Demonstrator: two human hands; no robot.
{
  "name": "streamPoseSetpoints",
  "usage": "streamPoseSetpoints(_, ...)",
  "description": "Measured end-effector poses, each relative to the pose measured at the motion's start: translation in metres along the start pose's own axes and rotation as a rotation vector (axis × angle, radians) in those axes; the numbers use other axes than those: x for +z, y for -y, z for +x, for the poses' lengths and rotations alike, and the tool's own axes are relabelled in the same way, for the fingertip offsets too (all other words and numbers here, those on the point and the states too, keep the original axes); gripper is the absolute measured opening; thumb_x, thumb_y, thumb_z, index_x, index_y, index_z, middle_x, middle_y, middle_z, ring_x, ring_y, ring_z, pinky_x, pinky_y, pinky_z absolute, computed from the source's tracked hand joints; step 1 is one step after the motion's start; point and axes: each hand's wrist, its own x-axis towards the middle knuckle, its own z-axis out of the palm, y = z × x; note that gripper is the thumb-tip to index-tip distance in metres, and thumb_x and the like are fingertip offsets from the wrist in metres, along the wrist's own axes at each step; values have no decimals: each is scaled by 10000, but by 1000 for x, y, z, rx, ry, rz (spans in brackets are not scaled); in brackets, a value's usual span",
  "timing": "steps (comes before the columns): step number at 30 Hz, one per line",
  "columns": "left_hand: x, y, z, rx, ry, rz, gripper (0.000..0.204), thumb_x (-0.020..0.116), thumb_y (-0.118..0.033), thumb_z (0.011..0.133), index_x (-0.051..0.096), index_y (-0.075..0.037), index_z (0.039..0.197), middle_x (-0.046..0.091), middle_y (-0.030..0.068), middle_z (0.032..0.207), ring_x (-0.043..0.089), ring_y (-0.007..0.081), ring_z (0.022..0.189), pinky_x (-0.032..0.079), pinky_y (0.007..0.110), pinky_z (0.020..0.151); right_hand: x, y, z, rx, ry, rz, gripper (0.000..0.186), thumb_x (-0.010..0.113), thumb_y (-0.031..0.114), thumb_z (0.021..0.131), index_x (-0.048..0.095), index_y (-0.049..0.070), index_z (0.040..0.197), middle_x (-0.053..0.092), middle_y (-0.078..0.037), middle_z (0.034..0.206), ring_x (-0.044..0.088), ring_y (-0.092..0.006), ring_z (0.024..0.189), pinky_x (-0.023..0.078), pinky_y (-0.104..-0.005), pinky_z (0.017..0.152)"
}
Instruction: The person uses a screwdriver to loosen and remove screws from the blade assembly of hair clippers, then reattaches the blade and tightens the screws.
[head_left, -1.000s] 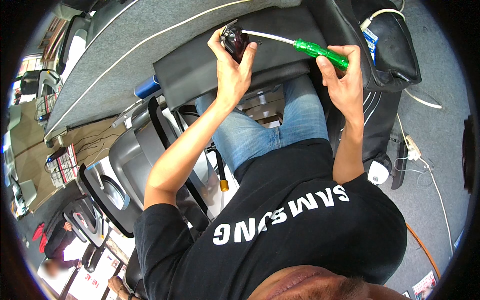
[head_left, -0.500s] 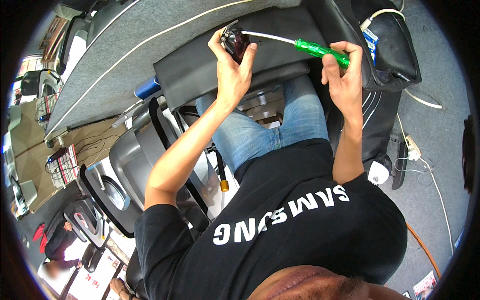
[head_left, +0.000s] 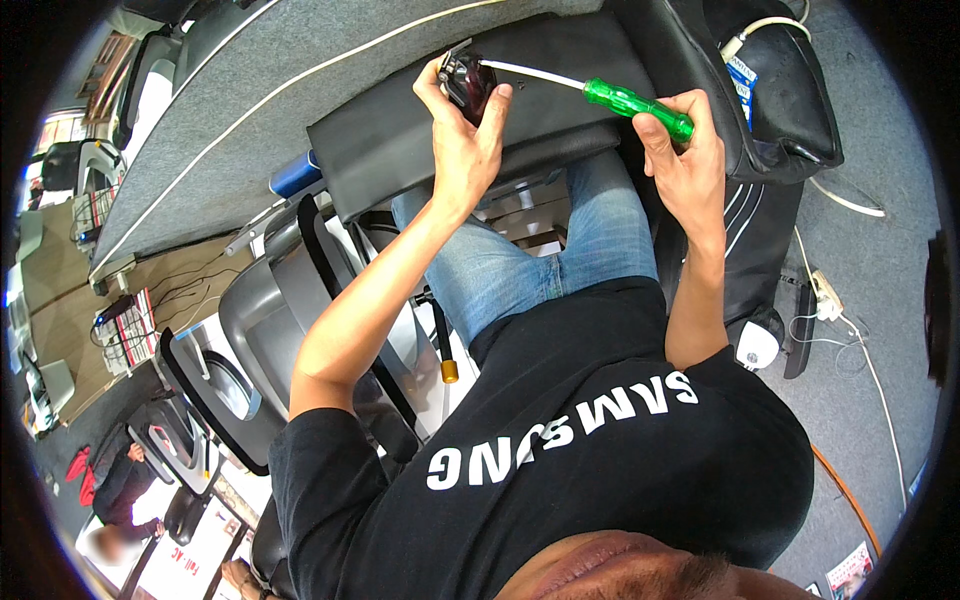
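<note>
A dark hair clipper [head_left: 470,82] with a metal blade is gripped in my left hand [head_left: 462,150], thumb along its side. My right hand [head_left: 685,165] is closed on the green handle of a screwdriver [head_left: 630,104]; its long pale shaft reaches left to the clipper, with the tip at the body near the blade end. Both are held over a black padded cushion [head_left: 375,160]. Small dark bits, too small to name, lie on the cushion beside the clipper. My legs in blue jeans [head_left: 600,220] are below my hands.
A black armrest [head_left: 780,100] with a white cable and blue packet is at right. A power strip [head_left: 828,295] lies on the floor. A blue cylinder [head_left: 293,173] sits by the cushion, grey chairs [head_left: 265,320] at left. Another person [head_left: 120,480] is at lower left.
My right hand and the screwdriver have shifted slightly, the handle a little leftward, and the thumb has changed position on it. My left hand and the clipper have barely moved.
</note>
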Motion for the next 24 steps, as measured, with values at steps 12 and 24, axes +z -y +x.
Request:
streamPoseSetpoints(12,2,-1,-1,-13,2,-18,686,767,-215,1014,259,-104,1462,600,82,994,639,133,729,550,292,621,1,-2,-1,30,-9,97,471,785,407,993,539,26,1120,631,-38,754,574,-66,688,476,-252,618)
streamPoseSetpoints(24,3,2,0,14,1,-9,691,767,-206,1013,257,-93,1464,606,83,979,646,140,723,553,293,622,10,-3,-2,-86,-104,104,492,772,400,1004,507,14,1154,648,-59,844,577,-72,712,470,-246,628)
